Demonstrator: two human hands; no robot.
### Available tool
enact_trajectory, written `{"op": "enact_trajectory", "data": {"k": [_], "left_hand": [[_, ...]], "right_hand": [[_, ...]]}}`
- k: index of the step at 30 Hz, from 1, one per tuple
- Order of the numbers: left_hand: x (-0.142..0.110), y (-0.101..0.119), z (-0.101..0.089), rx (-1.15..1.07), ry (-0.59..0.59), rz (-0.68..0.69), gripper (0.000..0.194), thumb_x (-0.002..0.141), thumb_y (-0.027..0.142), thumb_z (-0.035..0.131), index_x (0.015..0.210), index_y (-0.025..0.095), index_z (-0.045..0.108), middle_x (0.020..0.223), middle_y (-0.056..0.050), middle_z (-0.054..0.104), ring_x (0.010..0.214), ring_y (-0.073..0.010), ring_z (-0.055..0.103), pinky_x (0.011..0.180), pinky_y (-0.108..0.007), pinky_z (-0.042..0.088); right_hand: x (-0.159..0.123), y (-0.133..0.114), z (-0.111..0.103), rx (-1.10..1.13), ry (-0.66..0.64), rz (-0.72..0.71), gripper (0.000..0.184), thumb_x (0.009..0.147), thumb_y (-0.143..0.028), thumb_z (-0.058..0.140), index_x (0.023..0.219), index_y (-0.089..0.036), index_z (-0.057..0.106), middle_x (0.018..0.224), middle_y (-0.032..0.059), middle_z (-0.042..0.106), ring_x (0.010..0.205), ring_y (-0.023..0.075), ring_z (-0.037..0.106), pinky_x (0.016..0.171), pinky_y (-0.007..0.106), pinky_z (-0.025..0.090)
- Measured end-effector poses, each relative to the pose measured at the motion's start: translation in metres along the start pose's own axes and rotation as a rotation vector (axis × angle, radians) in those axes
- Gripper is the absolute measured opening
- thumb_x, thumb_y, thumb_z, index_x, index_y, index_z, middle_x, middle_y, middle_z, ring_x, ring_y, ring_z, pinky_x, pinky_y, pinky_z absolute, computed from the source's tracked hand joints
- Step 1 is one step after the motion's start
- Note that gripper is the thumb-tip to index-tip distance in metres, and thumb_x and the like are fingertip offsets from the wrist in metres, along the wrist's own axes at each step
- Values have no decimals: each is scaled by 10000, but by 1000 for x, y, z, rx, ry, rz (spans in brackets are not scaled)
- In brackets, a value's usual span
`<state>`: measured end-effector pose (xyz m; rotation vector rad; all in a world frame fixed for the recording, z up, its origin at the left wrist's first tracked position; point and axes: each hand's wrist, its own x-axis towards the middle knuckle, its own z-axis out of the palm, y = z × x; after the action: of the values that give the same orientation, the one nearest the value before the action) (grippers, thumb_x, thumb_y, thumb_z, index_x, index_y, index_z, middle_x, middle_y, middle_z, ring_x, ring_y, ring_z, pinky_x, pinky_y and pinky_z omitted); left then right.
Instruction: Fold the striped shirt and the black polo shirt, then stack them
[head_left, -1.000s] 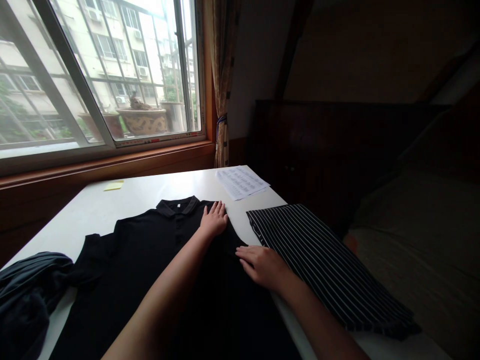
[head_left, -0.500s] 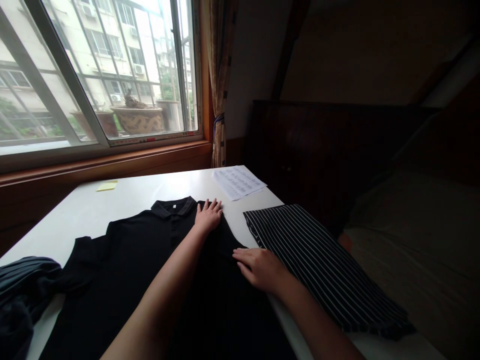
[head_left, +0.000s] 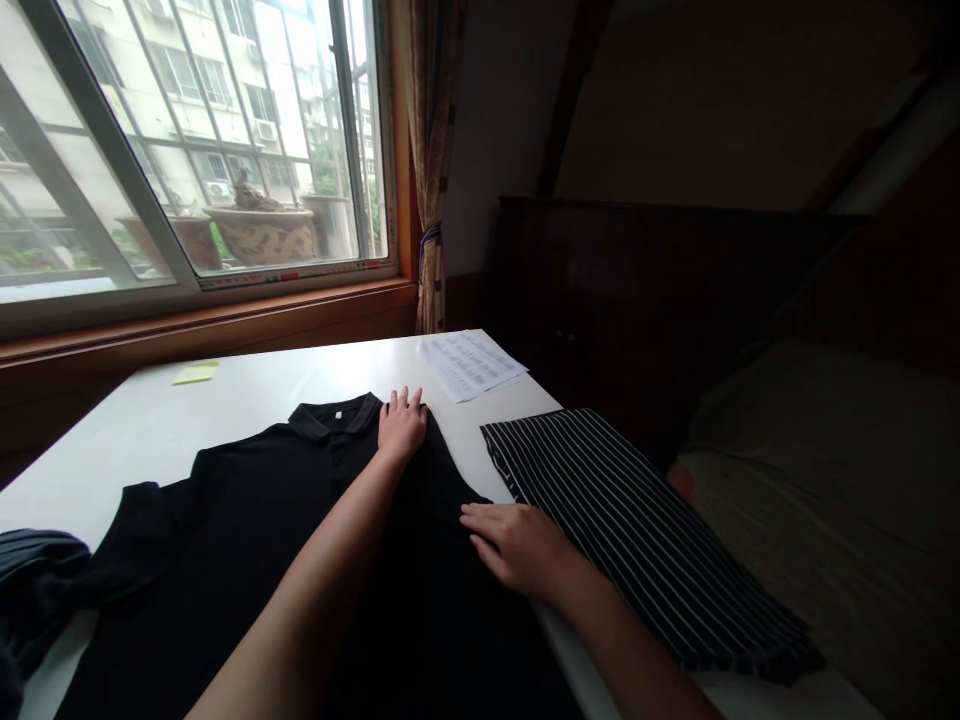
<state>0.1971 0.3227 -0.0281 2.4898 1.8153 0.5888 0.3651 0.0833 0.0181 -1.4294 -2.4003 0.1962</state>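
Note:
A black polo shirt [head_left: 247,540] lies spread on the white table [head_left: 247,385], its collar toward the window. My left hand [head_left: 403,425] rests palm down on the shoulder beside the collar, fingers spread. Lower down, my right hand [head_left: 517,545] lies on the shirt's right edge near the sleeve, fingers stretched out and close together. Neither hand grips the cloth. The right sleeve is partly hidden under that hand. Just right of it lies a folded black garment with white stripes [head_left: 630,530].
Printed sheets of paper [head_left: 472,365] lie at the far right corner. A yellow sticky note [head_left: 196,373] is at the far left. Bunched dark clothing [head_left: 37,575] touches the left sleeve. A window [head_left: 292,130] and tied curtain [head_left: 430,250] stand behind the table.
My left hand has slid a little along the shoulder toward the collar. The right hand stays on the shirt's edge. The whole view has shifted slightly, with things moving left in it.

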Motion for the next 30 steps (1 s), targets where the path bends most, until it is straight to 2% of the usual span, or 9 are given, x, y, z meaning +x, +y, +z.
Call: {"op": "enact_trajectory", "data": {"k": [4, 8, 10, 12, 14, 16, 20, 26, 30], "left_hand": [[-11, 2, -21, -30, -11, 129, 488, 1032, 335, 307, 1496, 217, 402, 1604, -94, 332, 1504, -297, 213, 1179, -539, 259], [-51, 15, -40, -60, -117, 400, 407, 1022, 403, 400, 1395, 314, 536, 1524, 6, 475, 1486, -220, 276, 1224, -465, 209], [-82, 25, -47, -82, -183, 540, 436, 1018, 478, 400, 1417, 340, 509, 1511, 22, 491, 1473, -205, 311, 1228, -456, 204], [-113, 35, -51, -131, -265, 699, 511, 1030, 526, 324, 1481, 311, 429, 1547, -17, 440, 1485, -227, 289, 1223, -504, 187], [-138, 43, -53, -166, -301, 767, 582, 1025, 556, 302, 1541, 288, 321, 1588, -47, 357, 1500, -232, 245, 1229, -510, 155], [-153, 47, -55, -188, -303, 776, 633, 1020, 567, 309, 1574, 272, 223, 1613, -59, 287, 1509, -227, 206, 1235, -501, 130], [-154, 43, -58, -231, -304, 787, 653, 1029, 549, 314, 1588, 254, 150, 1623, -63, 251, 1510, -212, 201, 1234, -482, 158], [-136, 17, -54, -164, -258, 755, 592, 1034, 548, 304, 1548, 255, 300, 1603, -73, 312, 1496, -243, 249, 1220, -508, 185], [-123, 7, -48, -85, -221, 693, 575, 1043, 536, 275, 1536, 244, 330, 1603, -71, 311, 1492, -247, 258, 1209, -511, 213]], "right_hand": [[-1, 7, -5, -47, 107, 43, 295, 940, -218, 525, 1155, -250, 724, 1197, 22, 735, 1076, 185, 693, 1002, 314, 507], [0, 18, -10, -181, 247, 202, 267, 957, -193, 491, 1037, -239, 742, 1056, 52, 768, 986, 206, 699, 933, 324, 522], [0, 24, -10, -228, 277, 247, 261, 958, -190, 487, 993, -235, 741, 1010, 60, 769, 956, 212, 696, 907, 325, 524], [0, 28, -9, -257, 291, 277, 261, 963, -197, 480, 972, -226, 739, 988, 65, 767, 946, 217, 691, 884, 327, 526], [0, 30, -6, -274, 291, 293, 266, 969, -202, 472, 953, -221, 738, 976, 68, 765, 945, 218, 688, 861, 323, 527], [0, 30, -4, -278, 285, 290, 265, 971, -202, 474, 946, -221, 737, 972, 67, 764, 946, 214, 687, 860, 315, 522], [-1, 29, 0, -270, 284, 284, 263, 975, -196, 475, 965, -219, 736, 983, 64, 762, 950, 211, 685, 877, 317, 515], [2, 29, 3, -218, 309, 249, 274, 966, -170, 474, 1048, -202, 734, 1025, 67, 758, 986, 223, 678, 927, 356, 518], [5, 23, 6, -121, 292, 92, 318, 961, -174, 488, 1209, -205, 686, 1227, 69, 707, 1164, 229, 624, 1046, 394, 481]]}}
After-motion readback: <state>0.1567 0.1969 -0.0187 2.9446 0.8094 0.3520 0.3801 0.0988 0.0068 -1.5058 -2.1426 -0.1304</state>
